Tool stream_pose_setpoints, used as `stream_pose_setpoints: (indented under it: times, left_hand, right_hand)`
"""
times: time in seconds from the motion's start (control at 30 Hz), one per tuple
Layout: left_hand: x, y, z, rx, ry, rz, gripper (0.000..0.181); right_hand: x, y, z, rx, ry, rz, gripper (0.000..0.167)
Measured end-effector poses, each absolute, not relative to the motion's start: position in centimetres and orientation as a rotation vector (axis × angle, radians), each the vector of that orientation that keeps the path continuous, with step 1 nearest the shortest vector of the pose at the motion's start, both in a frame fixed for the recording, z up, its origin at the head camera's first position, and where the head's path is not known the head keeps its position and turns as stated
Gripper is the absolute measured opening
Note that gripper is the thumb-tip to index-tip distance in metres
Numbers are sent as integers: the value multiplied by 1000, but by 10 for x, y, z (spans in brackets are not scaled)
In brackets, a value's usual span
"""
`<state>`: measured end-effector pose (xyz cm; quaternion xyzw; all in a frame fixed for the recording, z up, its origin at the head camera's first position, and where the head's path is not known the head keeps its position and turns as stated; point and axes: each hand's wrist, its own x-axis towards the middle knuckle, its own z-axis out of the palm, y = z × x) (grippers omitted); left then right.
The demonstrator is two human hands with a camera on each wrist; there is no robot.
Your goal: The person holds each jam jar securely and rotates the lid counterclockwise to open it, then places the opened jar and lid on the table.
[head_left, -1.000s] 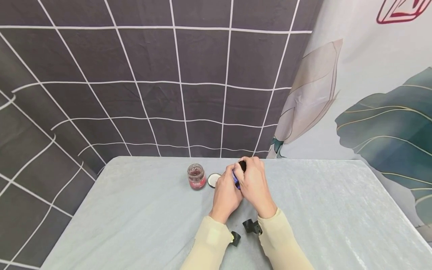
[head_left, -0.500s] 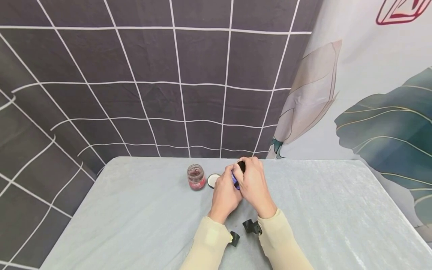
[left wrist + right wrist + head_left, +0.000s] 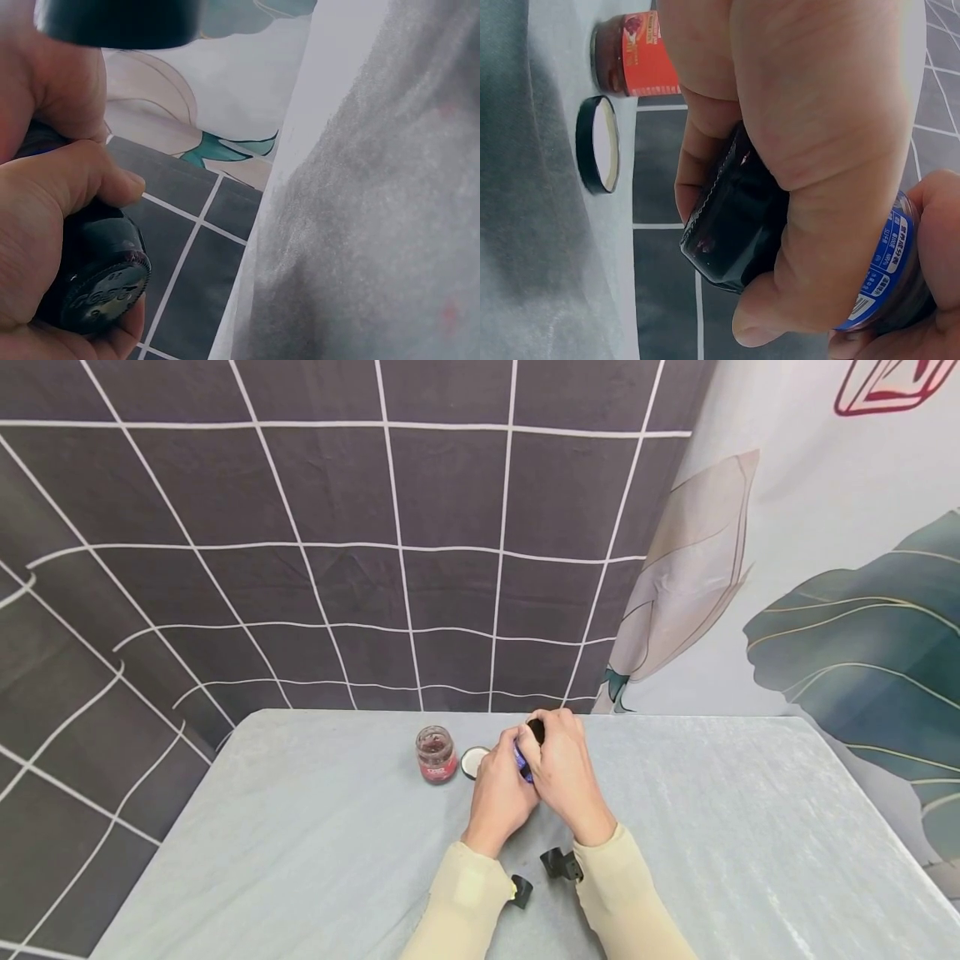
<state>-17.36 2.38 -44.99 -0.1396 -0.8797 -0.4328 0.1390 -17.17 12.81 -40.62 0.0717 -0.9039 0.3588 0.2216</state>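
Note:
In the head view, my left hand and right hand come together round a jar with a blue label and a dark end. My left hand grips the jar's body; its embossed glass base shows in the left wrist view. Closer up in the right wrist view, my right hand has its fingers and thumb round the shiny dark end, and the blue label lies between the two hands. My fingers hide much of the jar. Left of the hands is a loose black-rimmed lid, its white inside facing up.
An open glass jar with a red label stands upright, left of the lid, with dark red contents. A pale grey cloth covers the table. Behind it hangs a dark curtain with white grid lines. Black wrist-camera mounts stick out near the sleeves.

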Motion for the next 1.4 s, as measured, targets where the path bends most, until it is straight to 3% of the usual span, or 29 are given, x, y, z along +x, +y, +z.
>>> stream_pose_setpoints:
  times: [1.4]
  left_hand:
    - [-175,23,-449,-418,-2568,-1261,60]
  right_hand:
    - [-174,133,-409,290,-2499,968,22]
